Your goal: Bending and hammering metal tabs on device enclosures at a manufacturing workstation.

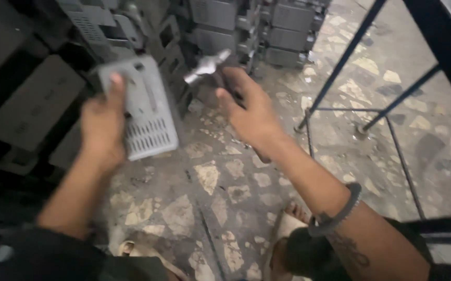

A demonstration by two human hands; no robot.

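My left hand [102,124] grips a flat grey plastic panel [145,106] with a slotted vent grid at its lower end, holding it up by its left edge with the thumb on its face. My right hand [249,106] is closed around the dark handle of a hammer, whose shiny metal head [207,65] points up and left, close to the panel's upper right corner. Both hands hang above a cracked stone-mosaic floor [210,177].
Stacks of grey plastic casings [267,23] stand at the back and left. A black metal frame [392,104] with thin bars rises on the right. My sandalled feet [288,224] show at the bottom, and a bracelet [340,211] sits on my right forearm.
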